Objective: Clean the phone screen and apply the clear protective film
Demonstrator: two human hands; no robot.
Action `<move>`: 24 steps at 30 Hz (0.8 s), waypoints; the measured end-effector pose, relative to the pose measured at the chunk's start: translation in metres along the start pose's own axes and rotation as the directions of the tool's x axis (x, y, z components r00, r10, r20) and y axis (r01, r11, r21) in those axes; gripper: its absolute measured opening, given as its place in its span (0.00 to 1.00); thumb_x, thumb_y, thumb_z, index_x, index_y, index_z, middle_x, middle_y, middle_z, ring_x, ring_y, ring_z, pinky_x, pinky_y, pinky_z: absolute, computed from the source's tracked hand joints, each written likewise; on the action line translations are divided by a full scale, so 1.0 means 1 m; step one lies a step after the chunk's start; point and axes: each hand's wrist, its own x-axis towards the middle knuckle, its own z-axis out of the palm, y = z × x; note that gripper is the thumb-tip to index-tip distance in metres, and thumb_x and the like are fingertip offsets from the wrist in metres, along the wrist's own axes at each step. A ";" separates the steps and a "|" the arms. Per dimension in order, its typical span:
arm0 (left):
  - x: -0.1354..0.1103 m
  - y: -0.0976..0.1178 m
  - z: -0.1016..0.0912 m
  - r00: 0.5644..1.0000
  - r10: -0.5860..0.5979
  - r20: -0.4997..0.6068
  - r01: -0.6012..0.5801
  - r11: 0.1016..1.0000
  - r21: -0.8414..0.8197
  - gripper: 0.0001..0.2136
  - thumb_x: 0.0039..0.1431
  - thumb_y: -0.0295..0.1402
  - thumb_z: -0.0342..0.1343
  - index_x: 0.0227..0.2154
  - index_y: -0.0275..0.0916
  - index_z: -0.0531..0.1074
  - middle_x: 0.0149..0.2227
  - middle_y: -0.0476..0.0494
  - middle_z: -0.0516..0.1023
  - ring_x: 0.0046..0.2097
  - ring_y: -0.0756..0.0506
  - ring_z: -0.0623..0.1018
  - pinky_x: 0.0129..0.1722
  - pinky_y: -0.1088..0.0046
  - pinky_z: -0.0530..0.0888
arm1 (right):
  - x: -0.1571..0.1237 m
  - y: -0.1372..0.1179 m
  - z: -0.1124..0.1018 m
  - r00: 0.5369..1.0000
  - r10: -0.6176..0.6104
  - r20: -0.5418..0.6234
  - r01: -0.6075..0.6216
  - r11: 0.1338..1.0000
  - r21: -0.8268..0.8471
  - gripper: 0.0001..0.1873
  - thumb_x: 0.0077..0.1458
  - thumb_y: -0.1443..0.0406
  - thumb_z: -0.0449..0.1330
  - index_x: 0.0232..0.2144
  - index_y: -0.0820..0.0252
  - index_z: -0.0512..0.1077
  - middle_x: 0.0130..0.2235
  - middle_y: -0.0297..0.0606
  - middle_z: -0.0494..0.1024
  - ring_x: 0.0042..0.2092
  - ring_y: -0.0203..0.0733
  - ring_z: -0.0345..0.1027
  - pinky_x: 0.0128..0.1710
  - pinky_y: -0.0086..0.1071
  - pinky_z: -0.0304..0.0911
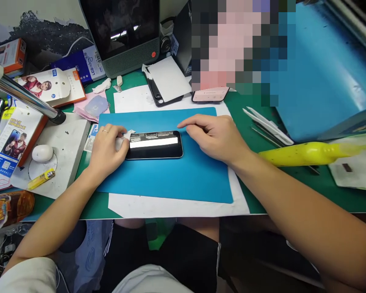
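Note:
A smartphone with a dark, glossy screen lies sideways on a blue mat, bright reflections running across it. At its left end is my left hand, fingers bent around a crumpled white tissue and the thumb by the phone's edge. My right hand is beside the phone's upper right corner with nothing visible in it. Its index finger points left, apart from the thumb, while the other fingers curl under. Whether that fingertip touches the mat I cannot tell.
Behind the mat are a white card on a dark phone-shaped part and another lit phone. A yellow bottle and tweezers lie right. At left stand a lamp post, boxes, an earbud case and a lighter.

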 end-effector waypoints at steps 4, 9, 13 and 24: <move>0.007 -0.004 0.001 0.989 -0.145 0.037 0.147 0.985 -0.087 0.03 0.66 0.32 0.64 0.38 0.44 0.83 0.37 0.45 0.80 0.43 0.39 0.77 0.46 0.58 0.73 | 0.000 0.001 0.002 1.000 0.016 0.025 -0.016 1.000 -0.017 0.16 0.68 0.65 0.59 0.43 0.53 0.89 0.28 0.35 0.83 0.27 0.43 0.71 0.29 0.38 0.65; 0.011 -0.005 0.000 0.973 -0.230 0.026 0.230 0.951 -0.204 0.06 0.64 0.30 0.63 0.35 0.42 0.85 0.33 0.47 0.81 0.38 0.43 0.76 0.41 0.62 0.72 | 0.001 0.002 0.003 0.999 -0.002 0.034 0.003 0.999 -0.039 0.15 0.68 0.66 0.60 0.43 0.54 0.89 0.28 0.35 0.83 0.28 0.43 0.71 0.30 0.37 0.64; 0.011 -0.001 -0.002 0.973 -0.201 -0.112 0.174 0.961 -0.215 0.06 0.67 0.34 0.64 0.38 0.45 0.87 0.36 0.45 0.83 0.38 0.42 0.77 0.42 0.60 0.76 | 0.002 0.003 0.003 1.000 -0.006 0.021 0.007 1.000 -0.011 0.17 0.68 0.67 0.59 0.43 0.55 0.89 0.30 0.37 0.85 0.29 0.44 0.73 0.33 0.38 0.67; 0.018 -0.006 0.003 0.993 -0.114 0.033 0.118 0.978 -0.171 0.12 0.60 0.32 0.64 0.41 0.47 0.92 0.37 0.43 0.81 0.46 0.37 0.79 0.53 0.52 0.75 | 0.006 -0.002 0.001 0.999 -0.009 0.034 0.008 0.999 0.038 0.19 0.67 0.64 0.56 0.42 0.58 0.89 0.30 0.38 0.85 0.29 0.43 0.72 0.32 0.37 0.64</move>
